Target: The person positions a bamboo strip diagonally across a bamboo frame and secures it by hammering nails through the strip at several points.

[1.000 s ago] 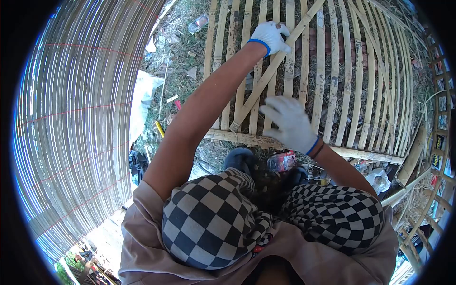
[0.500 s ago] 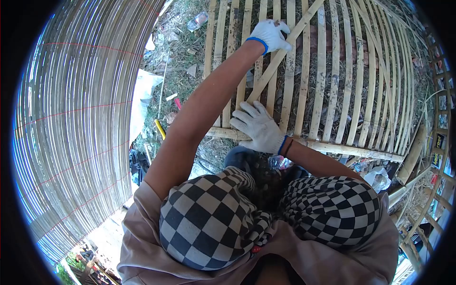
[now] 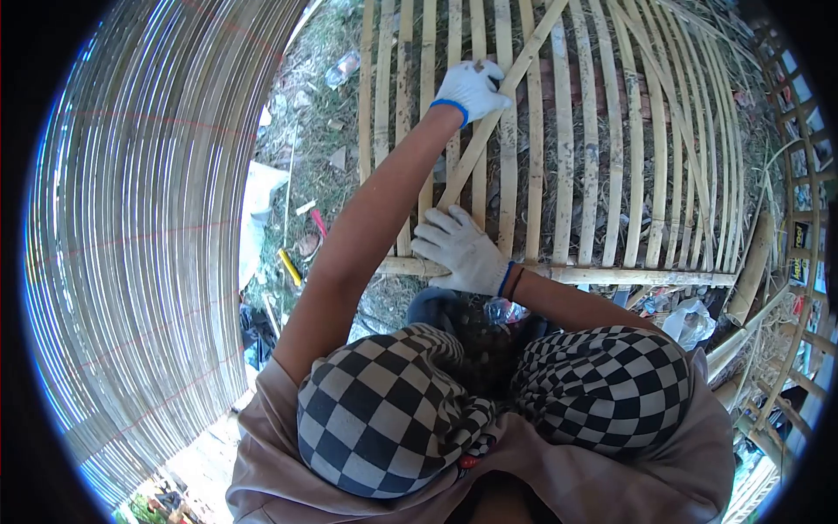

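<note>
A bamboo slat panel [image 3: 563, 166] lies over the ground in front of me, its slats running away from me. Across it lies a diagonal bamboo strip [image 3: 472, 157]. My left hand [image 3: 469, 90], in a white glove with a blue cuff, is closed at the edge of this strip, thumb and fingers curled around it; part of the grip is hidden. Closer to me, my gloved right hand [image 3: 463, 251] rests flat with fingers spread, over the panel's near crossbar [image 3: 602, 275] and the strip's lower end.
A tall screen of thin slats [image 3: 148, 218] rises at left. On the ground are a yellow-handled tool [image 3: 290, 267], a plastic bottle [image 3: 343, 70] and a white plastic sheet [image 3: 259, 201]. A second bottle [image 3: 504, 310] lies by my feet. Bamboo poles [image 3: 751, 271] and a lattice stand at right.
The view has shifted slightly, so panel and hands appear lower and further left. Both hands keep about the same places on the strip and panel.
</note>
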{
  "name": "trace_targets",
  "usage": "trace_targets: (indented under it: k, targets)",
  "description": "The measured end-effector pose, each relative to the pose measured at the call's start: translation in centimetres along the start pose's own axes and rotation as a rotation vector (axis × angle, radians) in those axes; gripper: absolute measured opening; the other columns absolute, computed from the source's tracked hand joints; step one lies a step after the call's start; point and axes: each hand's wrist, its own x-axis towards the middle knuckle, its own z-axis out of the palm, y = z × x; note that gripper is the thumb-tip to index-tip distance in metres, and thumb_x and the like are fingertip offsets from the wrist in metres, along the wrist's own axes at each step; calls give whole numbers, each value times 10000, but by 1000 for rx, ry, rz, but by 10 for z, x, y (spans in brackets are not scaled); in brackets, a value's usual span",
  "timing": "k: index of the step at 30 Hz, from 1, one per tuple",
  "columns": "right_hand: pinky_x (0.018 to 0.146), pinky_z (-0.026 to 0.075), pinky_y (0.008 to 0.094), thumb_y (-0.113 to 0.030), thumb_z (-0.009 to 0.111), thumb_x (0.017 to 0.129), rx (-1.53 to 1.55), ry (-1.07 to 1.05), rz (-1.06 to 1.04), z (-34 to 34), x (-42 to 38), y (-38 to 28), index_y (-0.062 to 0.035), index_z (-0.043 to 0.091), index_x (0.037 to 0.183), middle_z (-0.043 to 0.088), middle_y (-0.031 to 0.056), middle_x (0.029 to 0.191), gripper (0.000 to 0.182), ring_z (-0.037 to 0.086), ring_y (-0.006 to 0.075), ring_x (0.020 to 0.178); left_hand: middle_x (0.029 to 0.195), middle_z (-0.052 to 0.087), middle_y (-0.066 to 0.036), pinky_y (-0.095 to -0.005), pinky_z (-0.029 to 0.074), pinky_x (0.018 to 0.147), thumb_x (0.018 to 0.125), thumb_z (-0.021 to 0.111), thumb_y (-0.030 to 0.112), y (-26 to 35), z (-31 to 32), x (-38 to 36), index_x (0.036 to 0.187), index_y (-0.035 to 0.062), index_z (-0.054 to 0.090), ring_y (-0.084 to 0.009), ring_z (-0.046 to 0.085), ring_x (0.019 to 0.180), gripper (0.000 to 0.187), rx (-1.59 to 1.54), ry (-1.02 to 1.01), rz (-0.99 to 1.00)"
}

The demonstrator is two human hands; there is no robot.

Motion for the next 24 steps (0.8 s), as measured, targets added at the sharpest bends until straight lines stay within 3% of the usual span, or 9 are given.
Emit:
trace_targets:
  k: [5, 8, 9, 12, 13, 15, 21, 24]
  targets:
    - [1283, 290, 629, -405, 894, 795, 4, 7, -6, 3, 2, 3, -86, 623, 1404, 554, 128, 1454, 738, 412, 366, 1529, 1041, 821, -116, -407, 615, 933, 883, 858, 425, 12, 17, -9, 1231, 126, 767, -290, 779, 972, 467, -75, 153, -110]
    - [1295, 288, 634, -420, 890, 808, -25, 9, -24, -10, -16, 3, -85, 611, 1448, 542, 129, 1482, 774, 380, 357, 1562, 1024, 812, -119, -394, 628, 875, 878, 882, 360, 34, 28, -18, 1238, 107, 754, -302, 776, 914, 458, -191, 363, -57]
    - [1295, 286, 634, -430, 889, 812, -38, 13, -28, -8, -17, 4, -86, 609, 1461, 536, 129, 1505, 786, 367, 358, 1577, 957, 769, -122, -455, 610, 863, 883, 863, 283, 36, 36, -20, 1132, 123, 722, -333, 759, 924, 327, -257, 465, 10]
    - [1313, 257, 638, -477, 888, 821, -38, -31, -15, -4, -19, 7, -94, 567, 1547, 474, 137, 1647, 881, 307, 363, 1634, 958, 768, -130, -455, 613, 849, 887, 864, 210, 33, 50, -25, 1050, 120, 735, -350, 755, 925, 227, -204, 631, 198]
    - [1318, 249, 638, -483, 887, 823, -36, -47, -6, -3, -17, 7, -95, 559, 1558, 461, 139, 1666, 894, 303, 364, 1637, 947, 765, -121, -467, 611, 835, 884, 861, 163, 33, 52, -25, 947, 114, 739, -358, 748, 909, 146, -217, 701, 232]
    - [1334, 225, 643, -482, 892, 819, -26, -86, 11, -3, -18, 8, -112, 521, 1606, 425, 143, 1712, 946, 292, 362, 1647, 943, 763, -127, -443, 614, 816, 892, 862, 150, 33, 52, -23, 947, 108, 725, -349, 749, 897, 153, -201, 700, 247]
    - [1312, 298, 588, -367, 893, 830, 29, 7, -26, -35, -28, 8, -108, 600, 1492, 542, 143, 1552, 769, 419, 364, 1557, 902, 745, -118, -454, 596, 830, 900, 845, 139, 33, 50, -22, 908, 97, 683, -349, 733, 895, 167, -146, 673, 246]
    - [1281, 357, 559, -341, 896, 850, 62, 105, 114, -60, -44, 4, -132, 636, 1483, 609, 118, 1474, 716, 530, 364, 1456, 874, 740, -115, -475, 592, 796, 883, 844, 134, 29, 52, -21, 897, 117, 675, -358, 730, 862, 170, -121, 691, 252]
